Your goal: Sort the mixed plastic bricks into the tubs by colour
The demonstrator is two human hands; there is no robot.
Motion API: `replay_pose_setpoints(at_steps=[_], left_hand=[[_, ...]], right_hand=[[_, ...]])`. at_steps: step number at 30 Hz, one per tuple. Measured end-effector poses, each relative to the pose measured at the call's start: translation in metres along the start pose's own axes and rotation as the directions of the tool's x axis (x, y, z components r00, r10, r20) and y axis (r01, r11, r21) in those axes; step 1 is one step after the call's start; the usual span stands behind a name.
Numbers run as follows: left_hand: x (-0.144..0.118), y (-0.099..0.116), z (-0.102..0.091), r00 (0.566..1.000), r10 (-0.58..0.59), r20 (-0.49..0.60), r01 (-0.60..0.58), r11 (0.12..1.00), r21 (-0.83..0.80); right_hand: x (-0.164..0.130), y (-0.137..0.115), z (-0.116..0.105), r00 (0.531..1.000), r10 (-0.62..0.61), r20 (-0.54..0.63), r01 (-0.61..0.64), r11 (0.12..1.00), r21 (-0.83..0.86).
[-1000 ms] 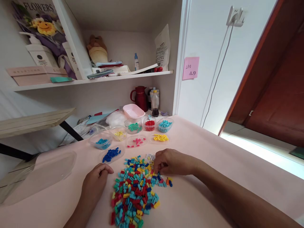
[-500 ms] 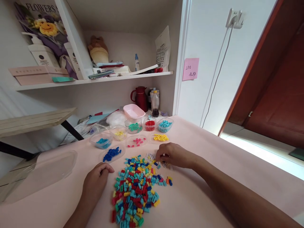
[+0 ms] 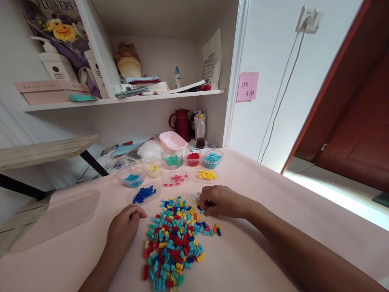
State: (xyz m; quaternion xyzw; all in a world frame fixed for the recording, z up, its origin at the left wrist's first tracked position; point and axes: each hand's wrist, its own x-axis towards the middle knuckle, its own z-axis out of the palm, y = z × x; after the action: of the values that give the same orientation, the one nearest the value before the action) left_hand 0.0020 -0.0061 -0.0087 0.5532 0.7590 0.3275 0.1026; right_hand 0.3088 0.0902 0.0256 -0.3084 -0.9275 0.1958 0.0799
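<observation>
Hundreds of small mixed-colour bricks (image 3: 174,239) form my pile, long axis running away from me; right hand (image 3: 220,201) pinches a blue one, left hand (image 3: 123,229) loosely curled, empty.

The right hand (image 3: 223,201) started at the right edge of the brick pile (image 3: 174,239), fingers down among the pieces. It then lifted clear and moved back toward the dish of yellow bricks (image 3: 206,175). By now it had dropped again to the pile's far right corner, fingertips pinched on a small dark blue brick (image 3: 202,209). The camera view shifted slightly.
</observation>
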Motion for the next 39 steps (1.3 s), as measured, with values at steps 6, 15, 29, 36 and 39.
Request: replay_pose_setpoints(at_steps=[6,15,29,36,39], left_hand=[[0.0013,-0.0024,0.0019,1.000,-0.004,-0.011,0.004,1.000,0.019],[-0.0009,0.0012,0.0006,1.000,-0.006,-0.007,0.006,1.000,0.006],[-0.0003,0.0010,-0.0001,1.000,-0.025,0.008,0.025,0.999,0.032],[0.0007,-0.0017,0.0007,1.000,-0.019,0.011,0.019,1.000,0.013],[0.0009,-0.0015,0.0006,0.999,-0.033,0.010,0.033,0.999,0.019]], right_hand=[[0.0014,-0.0020,0.0040,0.999,-0.003,-0.035,0.004,1.000,0.016],[-0.0018,-0.0014,-0.0006,0.999,0.016,0.030,-0.019,0.997,0.073],[0.0002,0.0047,0.0011,0.984,0.172,0.051,-0.177,0.974,0.138],[0.0000,0.0010,0.0011,0.979,0.199,0.041,-0.202,0.974,0.102],[0.0001,0.0015,0.0009,0.980,0.193,0.047,-0.197,0.974,0.110]])
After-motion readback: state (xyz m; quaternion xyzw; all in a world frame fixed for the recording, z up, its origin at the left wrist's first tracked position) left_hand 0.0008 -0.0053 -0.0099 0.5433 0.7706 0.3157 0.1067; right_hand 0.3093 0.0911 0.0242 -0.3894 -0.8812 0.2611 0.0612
